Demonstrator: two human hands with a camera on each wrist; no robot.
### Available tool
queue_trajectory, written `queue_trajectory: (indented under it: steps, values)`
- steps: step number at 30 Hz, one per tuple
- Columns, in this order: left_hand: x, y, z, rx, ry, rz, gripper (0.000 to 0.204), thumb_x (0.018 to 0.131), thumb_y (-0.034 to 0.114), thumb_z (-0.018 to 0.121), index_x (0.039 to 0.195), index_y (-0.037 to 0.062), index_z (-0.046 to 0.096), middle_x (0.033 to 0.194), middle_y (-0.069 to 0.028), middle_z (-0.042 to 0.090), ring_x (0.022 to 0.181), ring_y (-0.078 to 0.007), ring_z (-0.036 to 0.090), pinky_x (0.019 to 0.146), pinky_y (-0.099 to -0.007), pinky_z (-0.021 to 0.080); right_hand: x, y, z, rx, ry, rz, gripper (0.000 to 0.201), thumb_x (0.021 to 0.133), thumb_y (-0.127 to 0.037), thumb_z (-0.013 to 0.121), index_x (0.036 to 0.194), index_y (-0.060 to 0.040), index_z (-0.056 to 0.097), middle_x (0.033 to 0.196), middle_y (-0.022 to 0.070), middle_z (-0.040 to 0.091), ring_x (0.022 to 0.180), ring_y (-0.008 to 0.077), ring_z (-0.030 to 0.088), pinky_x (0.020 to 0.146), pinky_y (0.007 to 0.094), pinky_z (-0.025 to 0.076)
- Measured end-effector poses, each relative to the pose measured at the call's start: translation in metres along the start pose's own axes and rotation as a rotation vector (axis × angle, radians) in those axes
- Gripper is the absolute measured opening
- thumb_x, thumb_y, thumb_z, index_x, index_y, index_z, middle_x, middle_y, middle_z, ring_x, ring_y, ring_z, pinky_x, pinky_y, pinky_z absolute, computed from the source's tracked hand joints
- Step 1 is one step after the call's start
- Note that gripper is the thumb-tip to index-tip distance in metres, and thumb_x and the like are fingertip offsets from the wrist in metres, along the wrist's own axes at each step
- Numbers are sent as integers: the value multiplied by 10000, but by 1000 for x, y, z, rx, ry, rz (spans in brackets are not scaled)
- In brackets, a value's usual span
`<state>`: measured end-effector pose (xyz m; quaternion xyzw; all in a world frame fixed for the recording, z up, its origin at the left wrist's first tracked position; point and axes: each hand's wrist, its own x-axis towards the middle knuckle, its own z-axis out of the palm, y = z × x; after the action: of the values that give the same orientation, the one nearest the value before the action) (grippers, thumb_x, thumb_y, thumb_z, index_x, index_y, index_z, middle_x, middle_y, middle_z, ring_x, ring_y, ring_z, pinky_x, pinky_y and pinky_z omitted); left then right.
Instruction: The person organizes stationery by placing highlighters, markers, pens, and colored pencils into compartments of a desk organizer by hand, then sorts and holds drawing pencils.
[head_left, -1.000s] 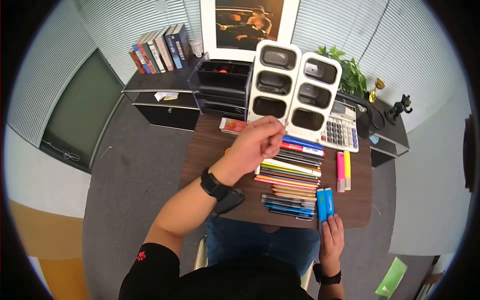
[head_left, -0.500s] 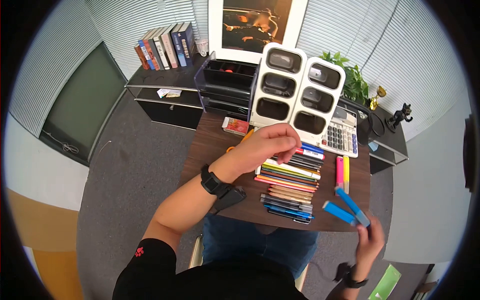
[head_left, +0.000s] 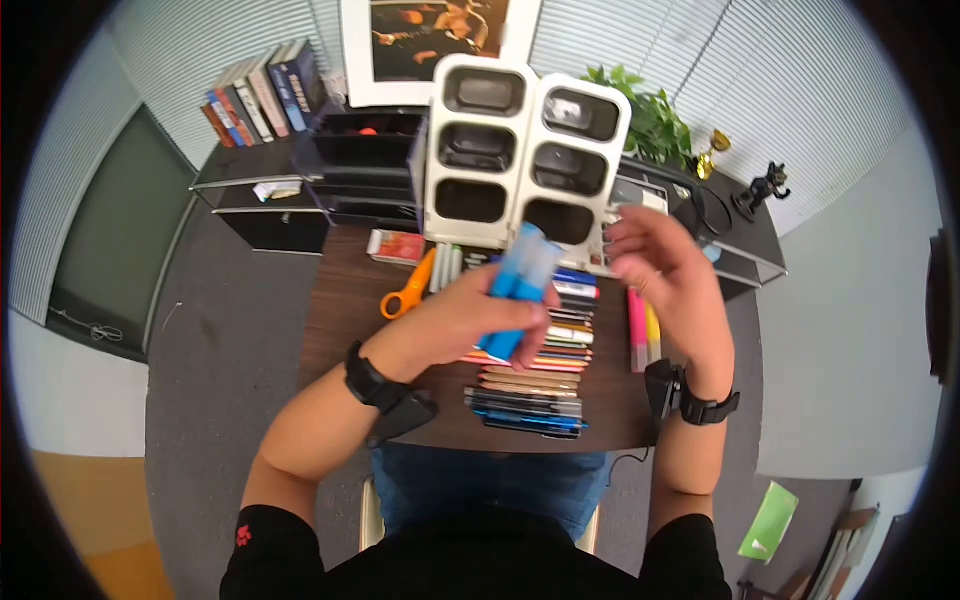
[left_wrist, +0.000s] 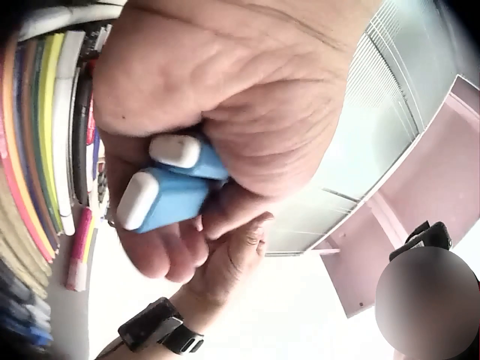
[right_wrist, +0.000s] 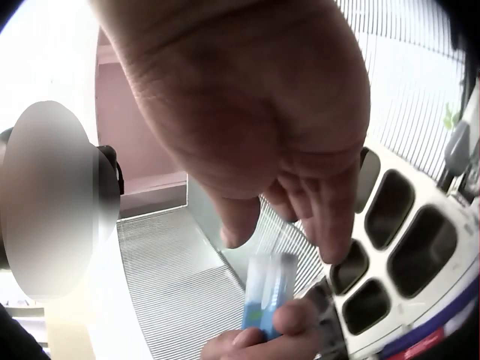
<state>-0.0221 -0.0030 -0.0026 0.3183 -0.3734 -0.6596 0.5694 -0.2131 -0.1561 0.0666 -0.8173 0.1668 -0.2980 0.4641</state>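
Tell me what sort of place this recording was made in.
Likely an office or study: books stand on a black cabinet, pens and pencils lie lined up on the desk, and blinds hang behind.

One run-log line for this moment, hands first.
left hand: grips two blue markers | right hand: in air, holds nothing | orange scissors: on table

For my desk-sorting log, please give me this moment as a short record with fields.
Left hand: grips two blue markers, see-through ends
Right hand: holds nothing
Organizer: white, two columns of three openings
Laid in a row: pens and pencils
Left side: orange scissors
Right side: pink marker, yellow marker
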Motion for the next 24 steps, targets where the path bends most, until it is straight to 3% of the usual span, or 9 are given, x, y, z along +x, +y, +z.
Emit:
queue_trajectory:
  steps: [3, 4, 6, 7, 10, 15, 18, 20, 24]
  values:
    - [5, -5, -4, -255, 46, 138, 246, 965, 191, 594, 1152, 36, 554, 866, -95, 652, 738, -239, 673, 670, -365, 561, -10, 42, -40, -98, 130, 301, 203, 929, -157, 677, 1014, 27, 652, 774, 19, 638, 750, 78, 581, 668, 237, 471]
    - [7, -9, -6, -313, 50, 186, 274, 989, 239, 567, 1177, 41, 544, 914, -107, 656, 804, -257, 681, 673, -374, 563, -15, 48, -46, -225, 155, 376, 208, 921, -175, 670, 923, 32, 661, 716, 60, 643, 684, 123, 592, 626, 270, 460]
    - [7, -4, 5, -432, 181, 166, 306, 1001, 270, 552, 1205, 42, 531, 911, -103, 632, 804, -235, 658, 651, -369, 556, -26, 49, -49, -562, 121, 412, 249, 900, -217, 682, 889, 32, 669, 745, 150, 666, 694, 242, 640, 650, 339, 485]
    - [9, -7, 3, -440, 179, 138, 306, 1001, 270, 552, 1205, 42, 531, 911, -103, 632, 804, -235, 658, 651, -369, 556, -30, 59, -51, -674, 70, 446, 303, 872, -273, 699, 860, 29, 678, 819, 211, 673, 756, 363, 649, 689, 407, 496]
    - [9, -8, -7, -489, 116, 196, 337, 995, 280, 564, 1229, 42, 517, 871, -89, 593, 762, -194, 614, 602, -346, 525, -33, 59, -50, -720, -72, 628, 361, 851, -332, 718, 868, 25, 666, 868, 221, 681, 829, 393, 654, 721, 443, 504]
    - [9, -10, -7, -319, 120, 174, 296, 941, 197, 637, 1177, 41, 551, 816, -68, 556, 661, -161, 557, 521, -306, 452, -35, 58, -34, -916, -106, 525, 406, 797, -315, 766, 944, 18, 587, 925, 223, 669, 888, 398, 653, 756, 471, 513]
    - [7, -8, -6, -271, 131, 148, 308, 929, 229, 656, 1168, 66, 548, 792, -34, 490, 615, -130, 485, 483, -286, 405, -36, 57, -26, -938, -147, 466, 440, 774, -281, 784, 996, 12, 540, 954, 220, 663, 914, 403, 650, 767, 482, 516]
    - [6, -6, -6, -287, 137, 139, 327, 929, 258, 659, 1160, 54, 550, 786, -30, 498, 616, -131, 491, 481, -282, 396, -36, 59, -24, -922, -167, 433, 453, 766, -262, 788, 1015, 10, 523, 960, 218, 661, 922, 405, 648, 768, 483, 517]
    - [9, -3, -7, -389, 181, 146, 305, 880, 136, 629, 1162, 42, 560, 867, -70, 553, 692, -167, 545, 564, -313, 442, -33, 57, -20, -934, -154, 447, 436, 773, -251, 771, 1016, 3, 512, 957, 236, 654, 944, 416, 638, 771, 488, 513]
